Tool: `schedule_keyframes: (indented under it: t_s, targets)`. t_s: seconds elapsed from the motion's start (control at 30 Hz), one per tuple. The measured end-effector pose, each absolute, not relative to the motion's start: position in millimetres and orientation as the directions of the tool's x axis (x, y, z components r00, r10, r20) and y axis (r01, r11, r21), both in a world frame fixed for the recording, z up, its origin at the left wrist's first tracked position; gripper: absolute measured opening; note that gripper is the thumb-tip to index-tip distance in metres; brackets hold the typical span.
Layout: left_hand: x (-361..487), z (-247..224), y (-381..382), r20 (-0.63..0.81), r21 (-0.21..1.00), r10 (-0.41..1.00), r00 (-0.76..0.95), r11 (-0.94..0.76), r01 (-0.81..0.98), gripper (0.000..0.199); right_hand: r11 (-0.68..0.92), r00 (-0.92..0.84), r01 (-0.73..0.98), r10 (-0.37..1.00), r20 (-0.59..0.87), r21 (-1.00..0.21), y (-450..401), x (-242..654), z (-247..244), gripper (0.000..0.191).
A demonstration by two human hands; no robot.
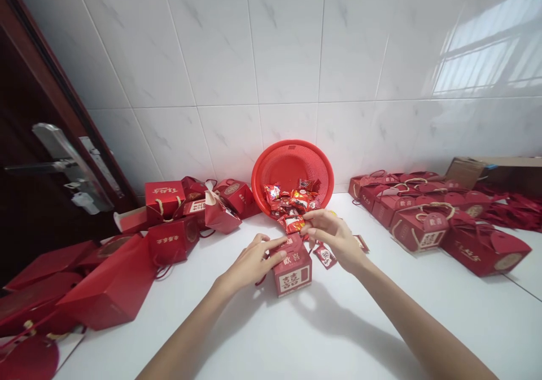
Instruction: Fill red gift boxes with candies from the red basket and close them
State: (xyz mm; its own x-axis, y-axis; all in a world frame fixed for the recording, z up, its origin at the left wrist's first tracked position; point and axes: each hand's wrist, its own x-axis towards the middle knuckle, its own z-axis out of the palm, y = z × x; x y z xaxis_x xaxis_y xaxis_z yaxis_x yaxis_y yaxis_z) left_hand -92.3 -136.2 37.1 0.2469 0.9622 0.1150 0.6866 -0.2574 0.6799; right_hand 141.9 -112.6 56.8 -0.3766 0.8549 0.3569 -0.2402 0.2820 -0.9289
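A small red gift box with a pale label on its front stands on the white table in the middle. My left hand rests on its left side and top, fingers closed round that edge. Over the back right of the box is my right hand, thumb and fingers brought together near the top; whatever they pinch is too small to make out. Just behind, a red plastic basket leans tilted against the wall, with wrapped sweets spilling from its front. A small red packet lies below my right hand.
Several red boxes crowd the left side, some open or tipped. Rows of closed red boxes with handles stand at the right, before a cardboard carton. A tiled wall bounds the back; a dark door is at far left.
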Motion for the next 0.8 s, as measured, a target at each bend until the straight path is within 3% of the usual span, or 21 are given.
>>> schedule_keyframes:
  t_s: [0.13, 0.3, 0.4, 0.53, 0.63, 0.8]
  targets:
    - [-86, 42, -135, 0.129, 0.68, 0.955, 0.268, -0.282, 0.676, 0.044, 0.463, -0.547, 0.059, 0.756, 0.359, -0.885, -107, 124, 63, 0.011]
    - [-84, 43, -128, 0.076, 0.85, 0.907, 0.414, -0.276, 0.449, 0.039, 0.588, -0.639, 0.402, 0.729, 0.246, -0.702, -102, 109, 64, 0.019]
    - [-91, 52, -125, 0.038, 0.925, 0.956, 0.291, -0.144, 0.352, 0.042, 0.573, -0.636, 0.53, 0.757, 0.154, -0.626, -103, 104, 67, 0.022]
    - [-107, 86, -129, 0.048, 0.987, 0.996, 0.074, -0.059, 0.149, 0.046, 0.546, -0.643, 0.587, 0.763, 0.065, -0.597, -104, 102, 71, 0.018]
    - [-113, 113, -137, 0.061, 0.996, 0.988, 0.139, -0.051, -0.075, 0.043, 0.538, -0.636, 0.603, 0.77, 0.052, -0.589, -104, 104, 74, 0.021]
    - [-96, 130, -146, 0.082, 0.994, 0.957, 0.277, -0.057, -0.096, 0.038, 0.517, -0.568, 0.408, 0.789, 0.235, -0.752, -105, 111, 86, 0.028]
